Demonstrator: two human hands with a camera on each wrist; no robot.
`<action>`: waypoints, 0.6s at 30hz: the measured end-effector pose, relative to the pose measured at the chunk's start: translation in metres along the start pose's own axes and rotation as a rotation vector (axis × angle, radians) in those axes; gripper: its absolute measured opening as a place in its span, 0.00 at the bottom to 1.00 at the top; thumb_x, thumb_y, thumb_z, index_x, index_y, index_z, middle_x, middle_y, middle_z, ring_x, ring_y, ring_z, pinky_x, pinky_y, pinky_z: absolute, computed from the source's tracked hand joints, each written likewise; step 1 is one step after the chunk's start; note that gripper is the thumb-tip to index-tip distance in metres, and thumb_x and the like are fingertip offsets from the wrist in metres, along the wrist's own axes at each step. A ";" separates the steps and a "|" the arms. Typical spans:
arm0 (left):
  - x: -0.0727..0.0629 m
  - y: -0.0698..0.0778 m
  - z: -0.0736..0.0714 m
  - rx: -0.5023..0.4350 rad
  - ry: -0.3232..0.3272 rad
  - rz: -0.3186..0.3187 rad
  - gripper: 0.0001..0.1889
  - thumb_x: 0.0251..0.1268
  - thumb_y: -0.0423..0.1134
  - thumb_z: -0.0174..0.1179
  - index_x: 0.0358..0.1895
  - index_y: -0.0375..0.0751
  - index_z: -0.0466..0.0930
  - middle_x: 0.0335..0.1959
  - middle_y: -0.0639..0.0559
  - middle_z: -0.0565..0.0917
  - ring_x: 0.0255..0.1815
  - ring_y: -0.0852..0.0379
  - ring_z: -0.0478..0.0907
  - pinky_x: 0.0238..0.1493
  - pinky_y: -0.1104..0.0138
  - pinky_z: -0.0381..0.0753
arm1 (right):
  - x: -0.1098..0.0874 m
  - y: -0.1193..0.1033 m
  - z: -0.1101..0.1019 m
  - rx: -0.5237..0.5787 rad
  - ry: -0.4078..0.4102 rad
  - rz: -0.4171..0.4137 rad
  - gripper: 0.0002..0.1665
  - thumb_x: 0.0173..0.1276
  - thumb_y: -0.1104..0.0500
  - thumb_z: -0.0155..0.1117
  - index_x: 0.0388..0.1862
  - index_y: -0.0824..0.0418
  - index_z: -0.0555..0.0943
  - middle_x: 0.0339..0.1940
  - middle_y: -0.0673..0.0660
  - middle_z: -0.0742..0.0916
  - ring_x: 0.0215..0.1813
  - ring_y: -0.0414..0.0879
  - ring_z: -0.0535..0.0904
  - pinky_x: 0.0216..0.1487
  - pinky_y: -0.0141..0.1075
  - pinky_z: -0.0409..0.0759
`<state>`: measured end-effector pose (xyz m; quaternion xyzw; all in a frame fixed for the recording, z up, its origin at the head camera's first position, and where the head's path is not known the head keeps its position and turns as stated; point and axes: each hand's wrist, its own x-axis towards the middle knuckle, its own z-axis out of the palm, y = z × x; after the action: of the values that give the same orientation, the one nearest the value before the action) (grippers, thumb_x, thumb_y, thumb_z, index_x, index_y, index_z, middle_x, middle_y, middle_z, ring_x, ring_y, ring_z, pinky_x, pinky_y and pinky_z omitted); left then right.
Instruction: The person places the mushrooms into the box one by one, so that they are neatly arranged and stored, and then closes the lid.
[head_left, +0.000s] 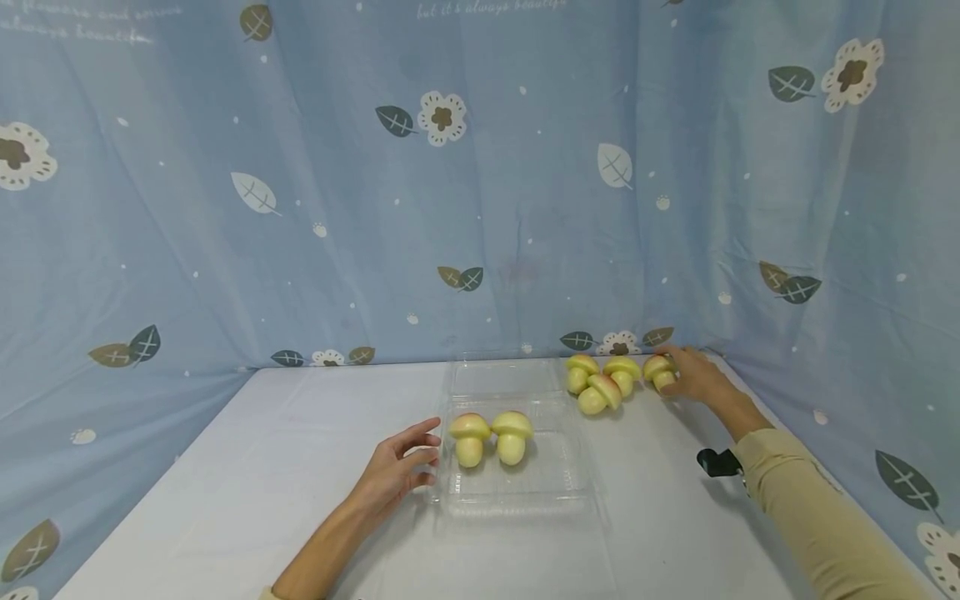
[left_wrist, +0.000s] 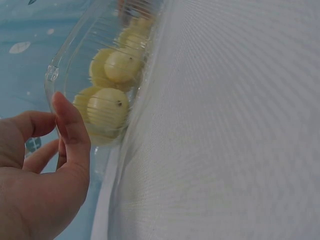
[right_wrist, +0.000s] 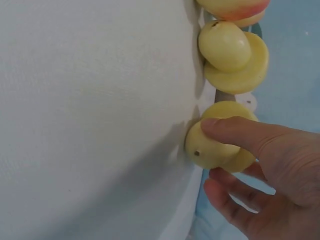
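Two toy mushrooms (head_left: 512,437), yellow-green with reddish tints, lie side by side in the clear plastic clamshell box (head_left: 555,467). At the box's left edge is my left hand (head_left: 401,462), its fingers relaxed and apart, fingertips right at the rim. Far to the right, my right hand (head_left: 693,375) holds another mushroom (right_wrist: 212,150) between thumb and fingers, low over the table's back edge. Left of it, three more mushrooms (head_left: 600,396) sit in a cluster. In the left wrist view the boxed mushrooms (left_wrist: 107,107) show through the ribbed plastic wall.
The box's transparent lid (head_left: 506,379) lies folded back behind it. A black object (head_left: 717,462) shows beside the right sleeve. White cloth covers the table (head_left: 300,450), and a blue patterned curtain (head_left: 337,208) hangs along the back and sides.
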<state>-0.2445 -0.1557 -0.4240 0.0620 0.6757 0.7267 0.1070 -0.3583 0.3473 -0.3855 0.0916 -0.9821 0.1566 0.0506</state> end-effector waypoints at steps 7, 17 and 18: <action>0.000 0.001 0.000 0.002 -0.002 0.002 0.32 0.67 0.31 0.59 0.73 0.38 0.63 0.51 0.49 0.73 0.41 0.59 0.75 0.33 0.71 0.82 | 0.002 0.002 0.003 0.013 0.008 0.004 0.43 0.59 0.60 0.72 0.69 0.69 0.64 0.62 0.78 0.73 0.60 0.76 0.69 0.54 0.68 0.71; 0.001 -0.002 -0.001 0.007 0.001 0.011 0.31 0.68 0.31 0.58 0.73 0.38 0.63 0.51 0.49 0.73 0.40 0.59 0.75 0.33 0.71 0.82 | 0.004 0.008 0.007 0.008 0.002 -0.015 0.43 0.59 0.60 0.72 0.70 0.65 0.63 0.61 0.78 0.74 0.60 0.76 0.69 0.53 0.70 0.71; 0.001 -0.002 -0.001 0.005 0.002 0.010 0.30 0.68 0.31 0.58 0.73 0.39 0.63 0.51 0.49 0.73 0.40 0.59 0.75 0.33 0.71 0.82 | 0.004 0.008 0.008 0.010 0.002 -0.012 0.42 0.60 0.60 0.72 0.70 0.65 0.63 0.61 0.78 0.74 0.60 0.76 0.69 0.53 0.69 0.71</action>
<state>-0.2459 -0.1564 -0.4263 0.0649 0.6773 0.7257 0.1026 -0.3640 0.3516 -0.3947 0.0973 -0.9807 0.1612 0.0520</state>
